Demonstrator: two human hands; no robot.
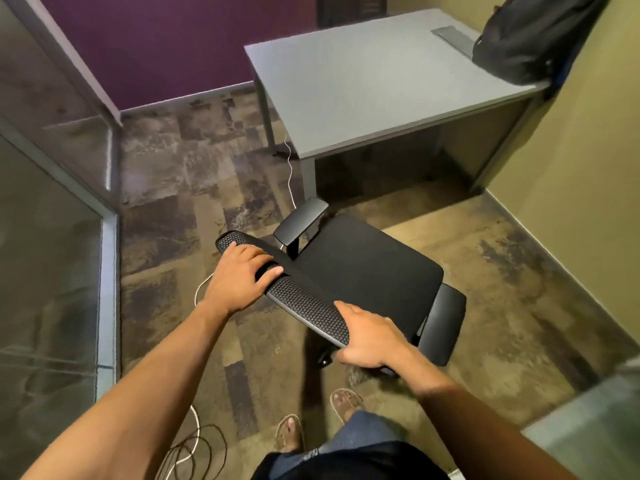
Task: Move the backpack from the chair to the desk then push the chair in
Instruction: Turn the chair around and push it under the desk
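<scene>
The black backpack stands on the far right corner of the grey desk, leaning against the yellow wall. The black office chair stands on the floor in front of the desk, its seat bare, its mesh backrest top toward me. My left hand lies over the left end of the backrest's top edge, fingers curled on it. My right hand grips the right end of the same edge. The chair's wheels are mostly hidden under the seat.
A glass partition runs along the left and a yellow wall along the right. White and dark cables lie on the carpet near my feet, and a white cord hangs by the desk leg. A purple wall is behind the desk.
</scene>
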